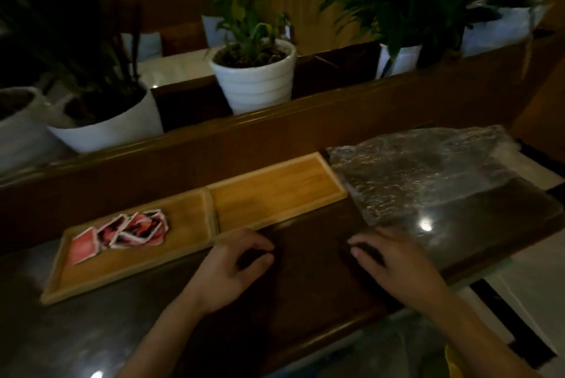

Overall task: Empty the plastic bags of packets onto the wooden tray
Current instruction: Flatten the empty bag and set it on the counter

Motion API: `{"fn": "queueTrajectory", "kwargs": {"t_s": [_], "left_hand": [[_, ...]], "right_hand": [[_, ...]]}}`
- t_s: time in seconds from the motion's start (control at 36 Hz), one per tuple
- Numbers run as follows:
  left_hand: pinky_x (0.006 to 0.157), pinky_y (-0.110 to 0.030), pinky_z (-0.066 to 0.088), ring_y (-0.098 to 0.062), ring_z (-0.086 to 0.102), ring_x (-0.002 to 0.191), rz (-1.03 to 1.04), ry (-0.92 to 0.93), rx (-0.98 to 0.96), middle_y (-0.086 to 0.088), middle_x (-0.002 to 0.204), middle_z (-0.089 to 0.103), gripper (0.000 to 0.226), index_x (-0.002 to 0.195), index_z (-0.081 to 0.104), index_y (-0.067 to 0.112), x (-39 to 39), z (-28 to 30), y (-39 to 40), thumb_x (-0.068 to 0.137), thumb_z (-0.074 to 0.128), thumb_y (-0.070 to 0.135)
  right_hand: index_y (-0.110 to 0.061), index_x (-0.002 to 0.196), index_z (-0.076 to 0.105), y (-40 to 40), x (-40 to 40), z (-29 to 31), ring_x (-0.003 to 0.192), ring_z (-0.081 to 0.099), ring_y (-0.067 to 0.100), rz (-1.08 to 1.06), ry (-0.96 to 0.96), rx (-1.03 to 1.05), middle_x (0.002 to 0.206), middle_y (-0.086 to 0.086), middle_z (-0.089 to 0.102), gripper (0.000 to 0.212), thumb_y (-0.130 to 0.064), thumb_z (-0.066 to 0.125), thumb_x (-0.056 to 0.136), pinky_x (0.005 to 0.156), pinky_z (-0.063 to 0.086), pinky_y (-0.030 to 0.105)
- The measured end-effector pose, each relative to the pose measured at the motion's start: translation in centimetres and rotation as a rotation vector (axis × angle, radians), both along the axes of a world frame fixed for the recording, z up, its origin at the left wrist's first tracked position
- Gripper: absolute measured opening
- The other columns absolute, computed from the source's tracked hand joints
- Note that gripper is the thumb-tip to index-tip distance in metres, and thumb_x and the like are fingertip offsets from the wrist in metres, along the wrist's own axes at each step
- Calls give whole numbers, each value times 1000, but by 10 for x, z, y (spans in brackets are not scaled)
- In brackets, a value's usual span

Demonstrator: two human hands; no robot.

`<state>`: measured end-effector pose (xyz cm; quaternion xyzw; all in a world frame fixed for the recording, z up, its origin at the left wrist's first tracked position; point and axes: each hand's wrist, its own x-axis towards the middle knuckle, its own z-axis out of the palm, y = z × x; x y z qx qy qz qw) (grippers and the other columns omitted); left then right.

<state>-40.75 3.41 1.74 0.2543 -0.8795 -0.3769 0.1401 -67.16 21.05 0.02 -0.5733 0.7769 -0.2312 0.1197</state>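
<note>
We see a two-compartment tray (276, 186) lying on a dark, glossy surface (305, 280), with a small heap of red-and-white packets (128, 231) in its left compartment and the right compartment bare. Just right of the tray, touching or nearly touching its end, a clear plastic bag (422, 173) lies flat and crinkled; in this dim, blurred light we cannot tell whether any packets are inside it. Our left hand (235, 267) rests at the tray's near edge, fingers loosely curled and holding nothing. Our right hand (394, 261) lies close to the bag's near corner, fingers curled down on the surface, also holding nothing that we can make out.

We judge the bag to be thin, limp and slippery, likely to cling to the polished top and crumple under a pinch; it looks best taken at a corner or along the closed end, then lifted and tipped over the tray. The packets look light and flat, apt to slide and scatter. White plant pots (255, 78) stand on the ledge behind.
</note>
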Motion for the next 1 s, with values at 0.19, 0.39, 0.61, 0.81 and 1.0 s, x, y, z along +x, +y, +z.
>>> {"fn": "queueTrajectory", "kwargs": {"t_s": [0.19,0.39,0.61,0.81,1.0], "left_hand": [[90,-20,46,8,56,104,60,-156,-58,26,109,61,24,109,64,41,92,-5,-5,89,56,51],[84,-17,47,10,55,99,189,-258,-117,26,108,60,31,109,61,42,185,0,-5,87,49,59],[78,-12,42,12,52,92,278,-359,-194,24,106,59,30,111,63,38,274,2,-9,90,50,54],[84,-28,51,5,55,98,386,-369,-191,24,109,59,41,112,61,43,341,1,-11,85,40,65],[83,-31,53,2,59,97,503,-327,-174,20,109,61,39,111,63,40,396,-1,-15,87,41,61]], "right_hand": [[-50,115,55,-33,66,1,97,40,-20,240,-4,96,109,-35,45,24,-50,45,93,76,37,10],[-48,119,55,-72,144,9,110,44,-8,387,24,157,116,-32,47,25,-48,47,95,94,39,18],[-49,120,54,-106,218,15,110,42,-10,495,47,183,117,-33,46,26,-49,46,95,94,35,14],[-52,117,54,-137,269,12,100,40,-19,545,37,144,111,-38,43,24,-49,48,94,81,33,10],[-52,116,54,-164,321,8,104,40,-17,638,60,139,111,-38,43,24,-51,47,93,77,32,6]]}}
